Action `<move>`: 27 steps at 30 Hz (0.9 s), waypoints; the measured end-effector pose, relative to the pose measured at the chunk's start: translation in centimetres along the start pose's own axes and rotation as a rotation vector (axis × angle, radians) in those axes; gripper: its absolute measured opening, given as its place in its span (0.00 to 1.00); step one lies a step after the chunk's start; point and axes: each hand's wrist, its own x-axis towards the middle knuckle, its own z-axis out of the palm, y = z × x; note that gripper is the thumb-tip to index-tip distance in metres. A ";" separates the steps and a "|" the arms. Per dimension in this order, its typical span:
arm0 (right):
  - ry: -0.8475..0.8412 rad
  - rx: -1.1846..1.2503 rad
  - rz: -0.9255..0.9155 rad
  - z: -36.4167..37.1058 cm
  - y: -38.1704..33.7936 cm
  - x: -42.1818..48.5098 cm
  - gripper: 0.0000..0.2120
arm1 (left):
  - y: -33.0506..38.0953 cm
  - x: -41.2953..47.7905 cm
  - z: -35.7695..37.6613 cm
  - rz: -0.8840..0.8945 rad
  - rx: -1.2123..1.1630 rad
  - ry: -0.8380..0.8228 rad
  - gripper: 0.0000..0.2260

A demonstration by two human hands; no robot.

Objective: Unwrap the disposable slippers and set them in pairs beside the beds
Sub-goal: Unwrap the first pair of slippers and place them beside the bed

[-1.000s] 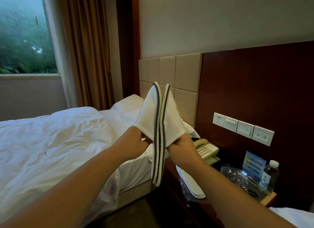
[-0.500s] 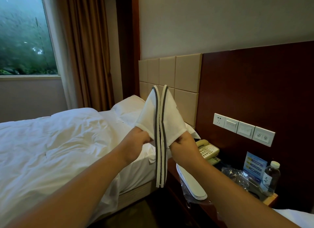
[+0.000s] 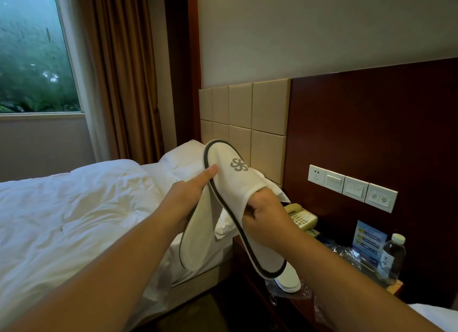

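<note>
1. Hotel bedroom: a bed [image 3: 74, 208] with a rumpled white duvet lies at the left under a window [image 3: 34, 49] with brown curtains [image 3: 119, 71]; a padded beige tile headboard [image 3: 247, 116] meets a dark wood wall panel [image 3: 371, 123].
2. Both hands are raised above the gap between the bed and a dark wood nightstand [image 3: 250, 264], each with one white disposable slipper.
3. The right hand [image 3: 266, 220] is closed on the opening of the right slipper [image 3: 238, 190], pinching the cloth of the upper. This slipper shows its top: soft white fabric, a grey flower-like logo near the rounded toe, a dark grey band along the sole's edge. It slants from toe at upper left to heel at lower right.
4. The left hand [image 3: 188, 195] holds the left slipper [image 3: 200, 232]; its index finger is stretched out, the tip touching the toe edge of the right slipper. How the other fingers grip I cannot tell. The left slipper shows a flat cream face with a thin dark rim.
5. The two slippers are spread apart in a V, close at the toes.
6. On the nightstand lie more white slippers [image 3: 288, 279] on crinkled clear plastic wrap [image 3: 347, 255], with a beige telephone [image 3: 301, 216], a blue card [image 3: 369, 240] and a water bottle [image 3: 391, 260].
7. White wall switches [image 3: 352, 186] sit in a row on the panel.
</note>
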 end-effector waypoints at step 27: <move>0.072 0.044 -0.339 0.6 2.1 -1.2 0.18 | -2.2 1.1 1.0 -0.006 -0.540 -0.188 0.12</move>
